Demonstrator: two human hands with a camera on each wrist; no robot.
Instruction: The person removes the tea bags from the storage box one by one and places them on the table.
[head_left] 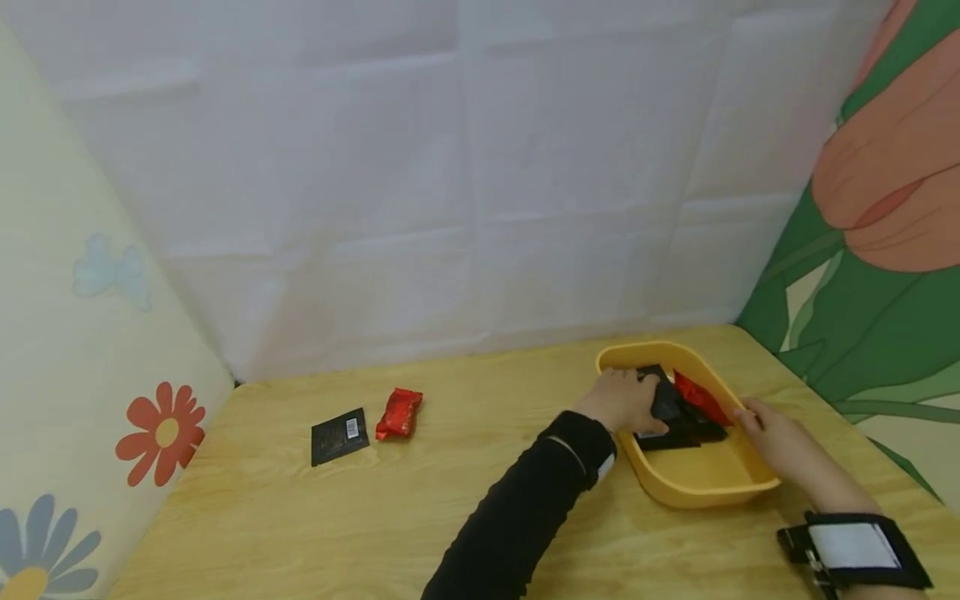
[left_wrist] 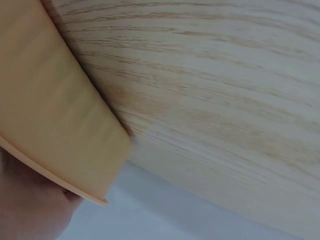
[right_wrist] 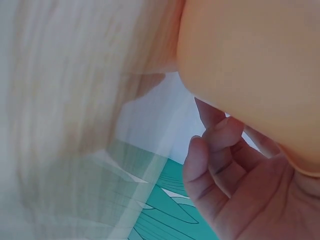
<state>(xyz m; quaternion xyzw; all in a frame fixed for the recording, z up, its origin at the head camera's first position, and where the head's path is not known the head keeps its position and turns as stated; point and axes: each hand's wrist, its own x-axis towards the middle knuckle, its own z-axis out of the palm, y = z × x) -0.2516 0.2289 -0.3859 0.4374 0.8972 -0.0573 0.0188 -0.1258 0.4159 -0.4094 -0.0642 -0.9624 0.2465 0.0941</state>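
Note:
A yellow plastic tray [head_left: 708, 497] stands at the right of the wooden table. Inside it lie several black packets [head_left: 675, 433] and a red packet [head_left: 699, 397]. My left hand [head_left: 621, 398] reaches over the tray's left rim, thumb and fingers on either side of a black packet. In the left wrist view, the tray's outer wall [left_wrist: 60, 100] hides most of that left hand [left_wrist: 35, 205]. On the right side, my right hand [head_left: 783, 446] grips the rim, thumb on top; its curled fingers [right_wrist: 200, 170] show outside the wall in the right wrist view.
Left of centre on the table [head_left: 450, 500] lie a flat black packet [head_left: 340, 437] with a white barcode label and a puffy red packet [head_left: 400, 413] beside it. A white sheet [head_left: 375, 183] hangs behind; panels printed with flowers flank both sides.

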